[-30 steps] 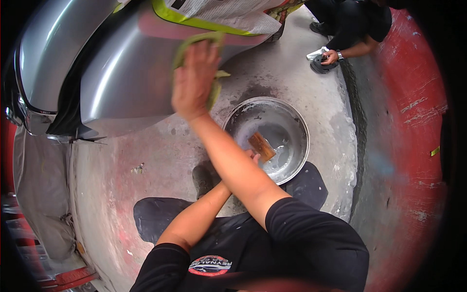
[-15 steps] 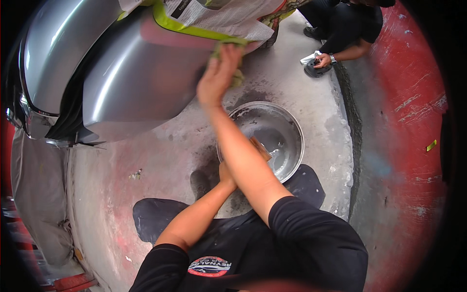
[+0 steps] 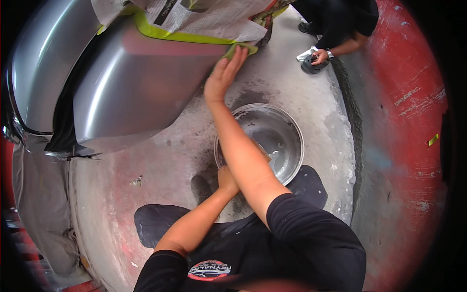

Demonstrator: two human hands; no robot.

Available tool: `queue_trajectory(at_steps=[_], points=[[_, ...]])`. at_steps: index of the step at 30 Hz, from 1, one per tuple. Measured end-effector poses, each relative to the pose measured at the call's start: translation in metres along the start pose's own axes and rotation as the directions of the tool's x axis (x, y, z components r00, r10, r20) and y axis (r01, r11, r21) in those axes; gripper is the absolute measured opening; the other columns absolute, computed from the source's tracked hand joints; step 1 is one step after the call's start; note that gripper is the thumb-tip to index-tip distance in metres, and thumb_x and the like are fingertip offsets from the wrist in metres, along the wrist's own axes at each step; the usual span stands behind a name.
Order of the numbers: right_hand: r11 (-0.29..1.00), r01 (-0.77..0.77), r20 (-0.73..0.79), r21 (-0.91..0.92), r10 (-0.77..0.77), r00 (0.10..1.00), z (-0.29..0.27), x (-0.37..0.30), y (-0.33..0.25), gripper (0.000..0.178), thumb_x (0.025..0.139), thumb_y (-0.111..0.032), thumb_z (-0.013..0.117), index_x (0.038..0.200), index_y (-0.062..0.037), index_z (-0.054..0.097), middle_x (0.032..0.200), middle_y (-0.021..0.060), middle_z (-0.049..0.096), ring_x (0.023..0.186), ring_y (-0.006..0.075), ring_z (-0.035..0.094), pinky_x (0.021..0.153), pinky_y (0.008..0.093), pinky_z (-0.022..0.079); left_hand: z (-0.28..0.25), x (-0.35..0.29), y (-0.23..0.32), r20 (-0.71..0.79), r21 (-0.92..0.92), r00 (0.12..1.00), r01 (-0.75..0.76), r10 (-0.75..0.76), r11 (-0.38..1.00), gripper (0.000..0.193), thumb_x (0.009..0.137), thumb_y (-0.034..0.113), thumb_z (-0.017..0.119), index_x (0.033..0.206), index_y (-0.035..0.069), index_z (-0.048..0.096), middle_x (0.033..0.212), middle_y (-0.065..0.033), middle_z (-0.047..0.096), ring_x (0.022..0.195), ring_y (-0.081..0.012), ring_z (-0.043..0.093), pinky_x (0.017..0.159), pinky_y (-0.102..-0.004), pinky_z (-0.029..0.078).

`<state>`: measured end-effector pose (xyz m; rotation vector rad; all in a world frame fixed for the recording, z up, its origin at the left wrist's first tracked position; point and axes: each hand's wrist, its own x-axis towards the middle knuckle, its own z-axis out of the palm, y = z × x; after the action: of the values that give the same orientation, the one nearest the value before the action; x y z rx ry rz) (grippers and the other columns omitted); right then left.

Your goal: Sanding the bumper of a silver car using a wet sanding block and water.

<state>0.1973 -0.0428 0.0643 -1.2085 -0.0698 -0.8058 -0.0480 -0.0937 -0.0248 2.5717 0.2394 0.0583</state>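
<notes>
My right hand (image 3: 223, 78) presses a yellow-green cloth (image 3: 247, 49) to the lower edge of a grey car body panel (image 3: 141, 82), beside newspaper masking. Its fingers are stretched out along the cloth, and part of the cloth is hidden beneath them. My left hand (image 3: 226, 178) is low, near the rim of a round metal basin (image 3: 297, 163); my right forearm crosses over it and hides its fingers. Past that forearm a small part of a brown block (image 3: 265, 154) shows over the basin. Whether my left hand holds the block cannot be seen.
Newspaper (image 3: 204, 22) edged with lime-green tape (image 3: 168, 35) covers the car above the panel. At upper right another person's hand (image 3: 319, 57) is by a dark shoe. A red wall (image 3: 413, 97) rises on the right; a grey cover (image 3: 41, 194) hangs at left.
My right hand and the cloth have shifted slightly up and right along the panel edge. The view has shifted a little. Less of the brown block shows past my forearm.
</notes>
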Motion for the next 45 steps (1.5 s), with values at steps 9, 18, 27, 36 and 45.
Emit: queue_trajectory(at_steps=[9, 18, 27, 36, 45], points=[[0.459, -0.56, 0.165, 0.69, 0.653, 0.739, 0.017, -0.008, -0.002, 0.061, 0.104, -0.04, 0.029, 0.153, -0.0093, 0.01, 0.159, 0.0094, 0.011, 0.145, 0.0231, 0.016, 0.116, 0.0371, 0.015, 0.011, -0.005, -0.015, -0.12, -0.16, 0.993, -0.032, 0.012, 0.987, 0.028, 0.077, 0.029, 0.066, 0.081, 0.001, 0.066, 0.082, -0.0223, 0.067, 0.074, -0.0362, 0.065, 0.065, -0.0461, 0.049], [-0.15, -0.771, 0.506, 0.619, 0.827, 0.245, 0.015, -0.117, -0.074, 0.057, 0.104, -0.043, 0.027, 0.15, -0.0109, 0.021, 0.152, 0.0054, 0.029, 0.137, 0.0221, 0.031, 0.114, 0.0353, 0.021, -0.012, 0.006, 0.025, 0.052, -0.176, 0.991, 0.128, -0.12, 0.976, 0.027, 0.086, 0.03, 0.067, 0.078, 0.004, 0.065, 0.066, -0.0128, 0.064, 0.064, -0.027, 0.064, 0.061, -0.0396, 0.049], [0.939, -0.345, 0.416, 0.007, 0.311, 0.854, 0.005, -0.164, -0.173, 0.065, 0.102, -0.037, 0.037, 0.154, -0.0125, 0.007, 0.16, 0.0165, -0.002, 0.146, 0.037, -0.007, 0.115, 0.0511, -0.001, -0.013, 0.005, 0.027, -0.12, -0.069, 0.991, 0.043, -0.051, 0.997, 0.023, 0.081, 0.032, 0.067, 0.075, 0.01, 0.067, 0.065, -0.0098, 0.063, 0.063, -0.0312, 0.062, 0.058, -0.0427, 0.049], [0.793, 0.571, 0.669, 0.215, -0.545, 0.505, 0.021, -0.113, -0.195, 0.053, 0.088, -0.019, 0.057, 0.14, -0.019, 0.048, 0.154, 0.002, 0.031, 0.146, 0.0308, 0.017, 0.112, 0.0628, 0.007, 0.027, 0.007, 0.005, 0.042, -0.045, 0.994, 0.1, -0.098, 0.994, 0.023, 0.083, 0.03, 0.068, 0.09, 0.008, 0.067, 0.078, -0.0114, 0.067, 0.074, -0.0289, 0.065, 0.066, -0.0392, 0.051], [0.853, 0.521, 0.475, -0.018, -0.451, 0.756, 0.008, -0.049, -0.1, 0.046, 0.092, -0.022, 0.053, 0.137, -0.0129, 0.049, 0.152, 0.0102, 0.032, 0.145, 0.0342, 0.017, 0.114, 0.0595, 0.007, 0.029, -0.007, -0.015, -0.346, -0.116, 0.928, -0.192, 0.141, 0.975, 0.031, 0.079, 0.031, 0.063, 0.096, 0.005, 0.065, 0.094, -0.019, 0.068, 0.089, -0.0365, 0.064, 0.073, -0.0446, 0.05]])
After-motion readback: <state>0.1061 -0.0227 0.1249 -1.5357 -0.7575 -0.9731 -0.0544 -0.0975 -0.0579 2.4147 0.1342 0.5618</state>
